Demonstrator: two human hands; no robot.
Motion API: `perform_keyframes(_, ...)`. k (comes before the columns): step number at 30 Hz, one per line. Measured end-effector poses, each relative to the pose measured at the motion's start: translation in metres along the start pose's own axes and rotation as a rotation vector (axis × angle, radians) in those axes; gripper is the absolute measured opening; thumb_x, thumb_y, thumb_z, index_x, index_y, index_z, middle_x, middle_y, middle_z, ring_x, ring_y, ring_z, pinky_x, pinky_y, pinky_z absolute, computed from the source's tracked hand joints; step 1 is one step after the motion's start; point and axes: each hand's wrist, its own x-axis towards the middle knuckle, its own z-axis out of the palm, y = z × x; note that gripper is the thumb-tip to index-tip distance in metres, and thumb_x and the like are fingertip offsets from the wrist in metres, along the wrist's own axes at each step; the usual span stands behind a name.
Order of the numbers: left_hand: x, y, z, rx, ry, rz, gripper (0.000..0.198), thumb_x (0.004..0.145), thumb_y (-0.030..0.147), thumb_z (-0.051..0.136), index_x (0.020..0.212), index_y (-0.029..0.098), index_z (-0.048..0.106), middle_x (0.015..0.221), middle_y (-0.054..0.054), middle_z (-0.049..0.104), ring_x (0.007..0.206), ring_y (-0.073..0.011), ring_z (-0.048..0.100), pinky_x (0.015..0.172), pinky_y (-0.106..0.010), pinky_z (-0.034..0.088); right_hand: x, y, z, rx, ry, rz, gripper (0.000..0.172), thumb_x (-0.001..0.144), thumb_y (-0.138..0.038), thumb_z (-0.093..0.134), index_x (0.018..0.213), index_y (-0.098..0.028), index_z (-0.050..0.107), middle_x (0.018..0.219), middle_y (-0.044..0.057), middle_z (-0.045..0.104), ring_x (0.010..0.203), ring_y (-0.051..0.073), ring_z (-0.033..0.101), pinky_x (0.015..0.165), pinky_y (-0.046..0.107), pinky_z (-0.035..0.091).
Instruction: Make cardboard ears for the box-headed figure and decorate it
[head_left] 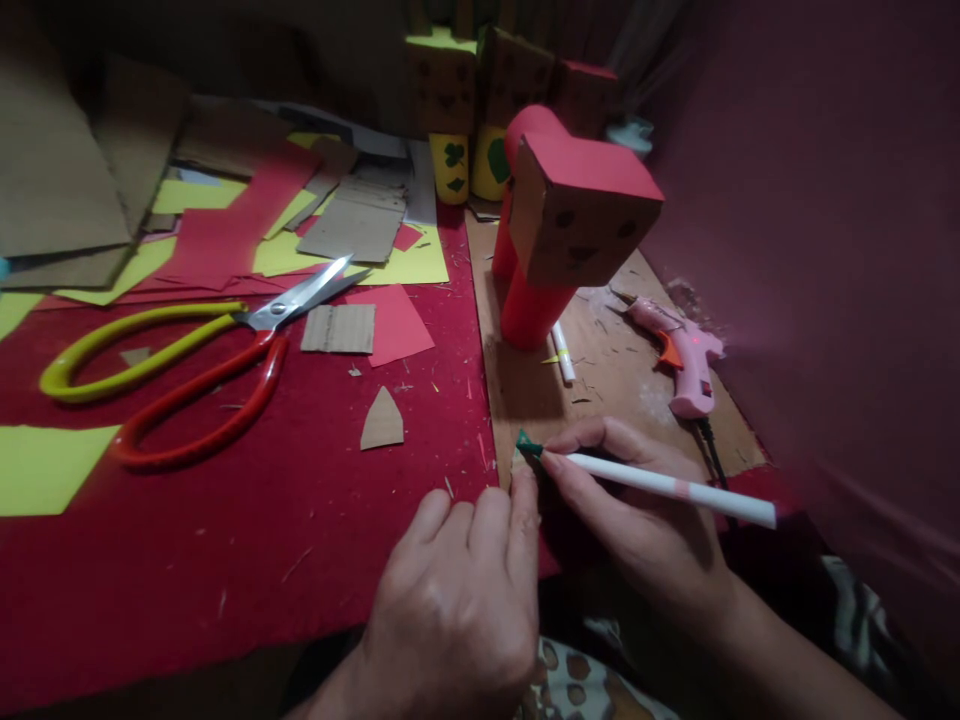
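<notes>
My right hand (pixel 637 500) grips a white marker (pixel 675 487) with a green tip. That tip touches a small cardboard piece (pixel 518 460), which bears a green outline at its upper end. My left hand (pixel 465 570) has its fingers curled, and its index finger presses the piece down near the edge of the cardboard sheet (pixel 645 400). Most of the small piece is hidden under that finger. Left of it, a pointed cardboard cutout (pixel 383 420) lies on the red cloth (pixel 300 560). Beyond my hands stands a red paper animal figure (pixel 581 210) with a drawn face.
Yellow-and-red-handled scissors (pixel 274 315) lie open at left, near cardboard and coloured paper scraps (pixel 360 210). A pink glue gun (pixel 679 355) rests at right, its cord running toward me. A white pen cap (pixel 562 352) lies by the figure. Several similar figures (pixel 442 90) stand behind.
</notes>
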Motion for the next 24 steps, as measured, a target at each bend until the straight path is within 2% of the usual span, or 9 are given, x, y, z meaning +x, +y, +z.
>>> perform_keyframes(5, -0.0001, -0.0004, 0.0011, -0.016, 0.014, -0.001, 0.032, 0.091, -0.002, 0.048, 0.115, -0.007, 0.068, 0.062, -0.006, 0.058, 0.055, -0.0214, 0.046, 0.06, -0.037, 0.037, -0.0005, 0.0013, -0.0027, 0.045, -0.04, -0.028, 0.013, 0.089, -0.018, 0.071, 0.078, -0.023, 0.067, 0.066, -0.005, 0.069, 0.061, 0.011, 0.066, 0.057, 0.021, 0.051)
perform_keyframes(12, 0.0008, -0.0014, 0.0, -0.005, -0.017, 0.011, 0.036, 0.092, -0.003, 0.044, 0.12, -0.008, 0.066, 0.061, -0.004, 0.054, 0.055, -0.0207, 0.044, 0.061, -0.037, 0.038, 0.0015, 0.0009, 0.0007, 0.027, -0.004, 0.008, 0.009, 0.09, -0.021, 0.071, 0.082, -0.023, 0.068, 0.071, -0.004, 0.071, 0.062, 0.011, 0.066, 0.058, 0.022, 0.051)
perform_keyframes(18, 0.0006, -0.0014, 0.002, -0.013, 0.013, 0.009, 0.032, 0.093, 0.0, 0.046, 0.116, -0.007, 0.067, 0.064, -0.005, 0.056, 0.056, -0.021, 0.046, 0.06, -0.038, 0.038, 0.0011, 0.0015, -0.0016, 0.069, -0.051, -0.018, 0.011, 0.088, -0.018, 0.071, 0.078, -0.023, 0.068, 0.067, -0.004, 0.071, 0.06, 0.012, 0.066, 0.052, 0.022, 0.05)
perform_keyframes(24, -0.0006, -0.003, 0.0003, -0.01, -0.026, 0.017, 0.036, 0.092, -0.003, 0.046, 0.121, -0.008, 0.066, 0.063, -0.004, 0.055, 0.056, -0.0206, 0.045, 0.062, -0.037, 0.038, -0.0001, 0.0009, -0.0023, 0.024, 0.005, 0.014, 0.009, 0.089, -0.02, 0.071, 0.081, -0.023, 0.069, 0.068, -0.006, 0.07, 0.06, 0.009, 0.065, 0.056, 0.018, 0.051)
